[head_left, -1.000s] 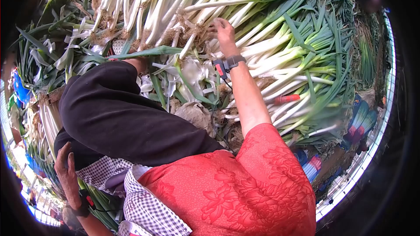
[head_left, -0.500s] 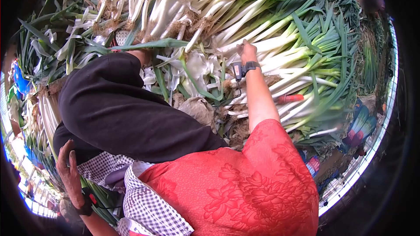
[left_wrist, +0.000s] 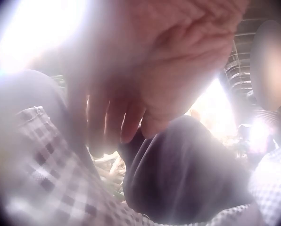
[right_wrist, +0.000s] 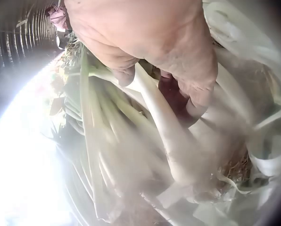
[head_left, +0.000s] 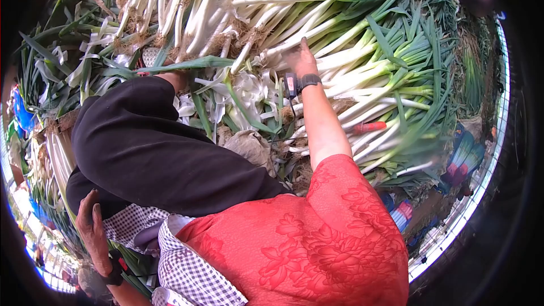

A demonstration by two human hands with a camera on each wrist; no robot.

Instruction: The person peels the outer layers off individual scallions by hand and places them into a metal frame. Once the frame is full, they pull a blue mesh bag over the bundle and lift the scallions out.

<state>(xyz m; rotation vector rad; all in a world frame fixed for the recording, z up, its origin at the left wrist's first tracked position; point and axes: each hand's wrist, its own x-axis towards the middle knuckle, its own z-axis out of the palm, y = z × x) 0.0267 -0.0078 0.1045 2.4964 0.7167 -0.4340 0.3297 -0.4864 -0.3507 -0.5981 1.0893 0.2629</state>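
In the head view my right hand is among the white stalks in the middle of a wide spread of long green onions. The right wrist view shows its thumb and curled fingers on either side of one thick green onion, holding the white shaft with the root end toward the bottom. My left hand is raised beside the checked cloth at lower left, away from the pile. Its fingers look loosely bent in the left wrist view, with nothing in the palm.
Stripped pale skins and loose leaves lie between the dark-trousered leg and the pile. A red object lies on the stalks at right. More green onions stand at far left. A grey-brown crumpled piece sits near the leg.
My right hand shifted right and nearer the body from the root ends onto the white stalks, then slightly back left. My left hand stays nearly still.
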